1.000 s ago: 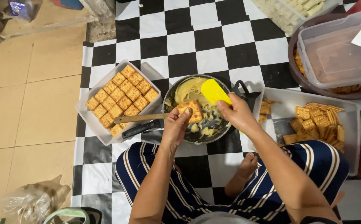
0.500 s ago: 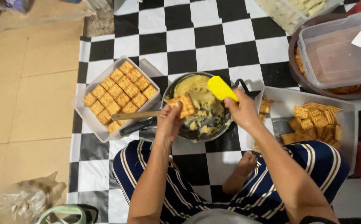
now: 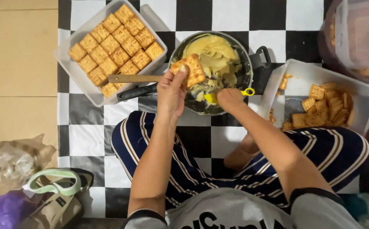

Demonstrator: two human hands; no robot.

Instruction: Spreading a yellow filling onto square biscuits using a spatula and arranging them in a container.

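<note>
My left hand point(image 3: 172, 91) holds a square cracker point(image 3: 189, 70) over the near edge of a dark pan point(image 3: 244, 82) of pale yellow cream point(image 3: 212, 53). My right hand point(image 3: 230, 99) grips a yellow spatula point(image 3: 212, 98), its blade down in the cream at the pan's front. A wooden-handled utensil point(image 3: 133, 78) lies across the pan's left rim. To the left, a white tray point(image 3: 72, 70) holds several crackers laid flat in rows. To the right, another white tray point(image 3: 297, 70) holds loose crackers point(image 3: 326, 108).
I sit on a black-and-white checked mat point(image 3: 89, 138), legs in striped trousers. A clear lidded box point(image 3: 360, 32) sits in a round tub at top right. Plastic bags point(image 3: 12, 163) and a tote lie at bottom left on the tan floor point(image 3: 16, 55).
My right hand has brought the yellow spatula down from above the pan into the cream. The left hand still holds the cracker over the pan. The camera view has tilted closer.
</note>
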